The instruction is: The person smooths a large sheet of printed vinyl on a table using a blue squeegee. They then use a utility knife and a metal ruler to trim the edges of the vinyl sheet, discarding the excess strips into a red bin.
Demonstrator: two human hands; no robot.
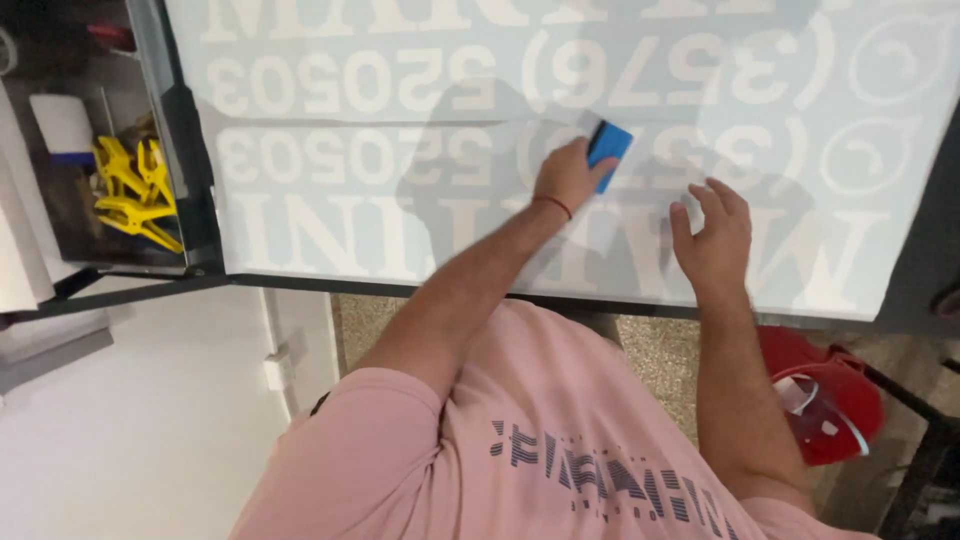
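Observation:
A large pale sheet (400, 80) with big white mirrored letters and digits lies flat on a dark-framed table (190, 150). My left hand (566, 178), a red thread around its wrist, is shut on a blue squeegee (608, 141) and presses it against the sheet near the middle. My right hand (712, 238) rests on the sheet just to the right of it, with fingers spread and nothing in it. My shadow falls across the sheet around both hands. My pink shirt fills the bottom of the view.
Several yellow spring clamps (130, 190) lie in a dark space left of the table frame, beside a white block (60, 125). A red container with a clear part (825, 400) sits on the speckled floor at lower right. A white surface (130, 420) is at lower left.

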